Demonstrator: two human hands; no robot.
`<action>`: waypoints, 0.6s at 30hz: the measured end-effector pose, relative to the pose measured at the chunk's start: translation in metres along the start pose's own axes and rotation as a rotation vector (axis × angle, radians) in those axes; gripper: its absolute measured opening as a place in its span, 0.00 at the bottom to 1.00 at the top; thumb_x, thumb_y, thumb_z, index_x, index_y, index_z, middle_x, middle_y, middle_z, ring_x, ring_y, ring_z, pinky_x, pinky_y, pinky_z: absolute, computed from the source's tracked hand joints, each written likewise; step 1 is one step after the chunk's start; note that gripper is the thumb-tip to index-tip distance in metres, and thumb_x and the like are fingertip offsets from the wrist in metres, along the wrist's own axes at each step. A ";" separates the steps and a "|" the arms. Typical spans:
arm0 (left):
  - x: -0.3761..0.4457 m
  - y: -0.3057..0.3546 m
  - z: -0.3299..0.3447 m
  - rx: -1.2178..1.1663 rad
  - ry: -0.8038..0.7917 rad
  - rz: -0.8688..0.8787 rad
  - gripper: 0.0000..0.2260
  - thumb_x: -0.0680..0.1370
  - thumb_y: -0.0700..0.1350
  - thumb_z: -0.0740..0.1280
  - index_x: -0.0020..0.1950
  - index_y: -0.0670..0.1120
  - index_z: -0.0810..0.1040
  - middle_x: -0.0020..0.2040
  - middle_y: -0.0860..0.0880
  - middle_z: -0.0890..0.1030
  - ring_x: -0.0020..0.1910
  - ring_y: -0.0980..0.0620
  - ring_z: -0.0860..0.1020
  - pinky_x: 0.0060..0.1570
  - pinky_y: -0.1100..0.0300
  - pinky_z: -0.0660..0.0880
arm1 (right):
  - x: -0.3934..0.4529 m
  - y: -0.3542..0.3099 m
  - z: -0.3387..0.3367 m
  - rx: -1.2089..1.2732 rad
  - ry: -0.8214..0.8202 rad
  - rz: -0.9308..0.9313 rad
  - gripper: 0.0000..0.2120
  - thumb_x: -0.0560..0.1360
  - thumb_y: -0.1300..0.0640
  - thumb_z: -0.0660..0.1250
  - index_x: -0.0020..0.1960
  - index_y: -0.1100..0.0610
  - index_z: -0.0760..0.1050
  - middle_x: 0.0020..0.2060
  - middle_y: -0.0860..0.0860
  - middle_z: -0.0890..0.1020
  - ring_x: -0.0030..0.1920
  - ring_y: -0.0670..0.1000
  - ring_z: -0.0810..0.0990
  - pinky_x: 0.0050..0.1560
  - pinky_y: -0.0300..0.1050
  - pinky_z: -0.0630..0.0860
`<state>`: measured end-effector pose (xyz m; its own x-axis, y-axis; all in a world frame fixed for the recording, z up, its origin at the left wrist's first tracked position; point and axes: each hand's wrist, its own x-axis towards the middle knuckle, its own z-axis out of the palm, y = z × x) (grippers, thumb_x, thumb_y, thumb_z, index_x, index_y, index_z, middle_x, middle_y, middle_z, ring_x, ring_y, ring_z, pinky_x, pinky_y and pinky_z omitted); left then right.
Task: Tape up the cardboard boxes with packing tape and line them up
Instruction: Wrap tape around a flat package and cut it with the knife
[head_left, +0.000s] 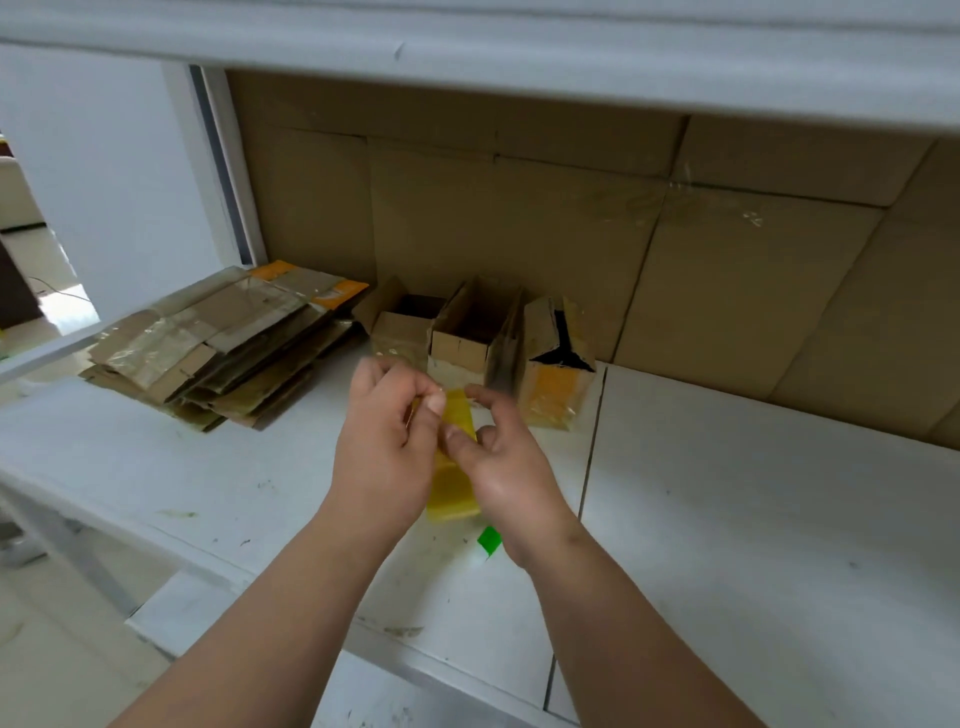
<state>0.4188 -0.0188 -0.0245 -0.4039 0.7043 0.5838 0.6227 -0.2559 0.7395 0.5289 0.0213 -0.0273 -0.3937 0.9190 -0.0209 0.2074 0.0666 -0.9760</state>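
Observation:
A yellowish roll of packing tape (453, 488) is held upright between both hands above the white table (753, 519). My left hand (387, 441) pinches the tape's upper edge with thumb and fingers. My right hand (506, 457) grips the roll from the right, thumb on its face. Three small cardboard boxes stand in a row at the back wall: the left box (400, 327) and the middle box (467, 332) have open flaps, and the right box (558, 374) shows an orange patch and a dark gap on top.
A stack of flattened cardboard boxes (218, 348) lies at the back left. A cardboard sheet (519, 218) lines the back wall. A white shelf (467, 47) overhangs. A green scrap (489, 540) lies by my right wrist. The table's left edge drops to the floor.

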 end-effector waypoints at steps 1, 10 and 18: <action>-0.002 0.000 -0.003 -0.010 0.010 0.004 0.09 0.79 0.35 0.65 0.43 0.48 0.76 0.48 0.53 0.72 0.50 0.63 0.72 0.45 0.76 0.68 | -0.004 -0.002 0.005 0.007 0.014 -0.011 0.19 0.81 0.47 0.64 0.69 0.40 0.64 0.39 0.48 0.76 0.42 0.45 0.77 0.39 0.39 0.72; 0.002 0.002 -0.051 -0.365 -0.132 -0.235 0.07 0.82 0.42 0.64 0.44 0.51 0.77 0.39 0.56 0.78 0.41 0.59 0.75 0.47 0.64 0.73 | -0.027 -0.017 0.042 0.162 0.249 -0.112 0.05 0.80 0.51 0.66 0.51 0.41 0.73 0.33 0.42 0.72 0.36 0.43 0.72 0.35 0.34 0.69; -0.004 -0.016 -0.088 -0.423 -0.148 -0.461 0.03 0.79 0.42 0.68 0.46 0.49 0.79 0.39 0.53 0.81 0.40 0.59 0.78 0.41 0.67 0.72 | -0.052 -0.017 0.097 0.064 0.443 -0.148 0.06 0.80 0.51 0.64 0.45 0.44 0.76 0.35 0.42 0.78 0.34 0.37 0.72 0.33 0.30 0.68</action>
<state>0.3515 -0.0756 -0.0092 -0.4512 0.8807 0.1441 0.0764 -0.1228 0.9895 0.4592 -0.0648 -0.0304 0.0084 0.9796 0.2008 0.1172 0.1984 -0.9731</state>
